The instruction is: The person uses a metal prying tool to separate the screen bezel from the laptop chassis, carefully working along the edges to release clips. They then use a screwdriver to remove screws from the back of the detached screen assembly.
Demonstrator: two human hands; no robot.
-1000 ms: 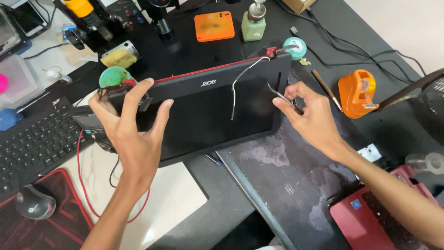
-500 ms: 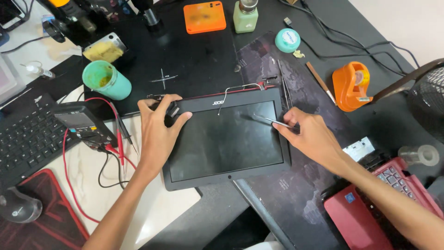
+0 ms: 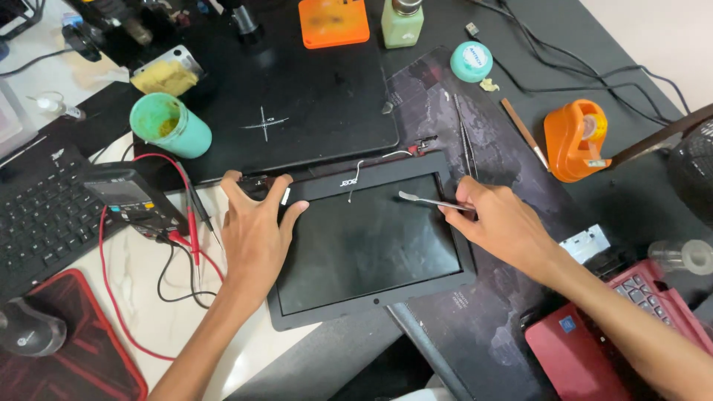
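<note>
A black laptop screen panel (image 3: pixel 364 249) lies flat, face up, on the dark mat, with thin loose wires along its top edge. My left hand (image 3: pixel 256 234) rests spread on the panel's top left corner, fingers over the bezel and hinge. My right hand (image 3: pixel 501 223) grips a thin metal spudger (image 3: pixel 427 200) whose flat tip lies over the upper right part of the screen. The hand itself sits at the panel's right edge.
A black laptop lid (image 3: pixel 297 104) lies beyond the panel. A green cup (image 3: pixel 169 125), a multimeter (image 3: pixel 126 197) with red and black leads, a keyboard (image 3: pixel 37 215) and a mouse (image 3: pixel 30 327) are at the left. An orange tape dispenser (image 3: pixel 579 141) and red laptop (image 3: pixel 631 334) are at the right.
The screen panel, held tilted up a second ago, now lies flat. My left hand settled on its top left corner and my right hand stays by its right edge with the metal tool.
</note>
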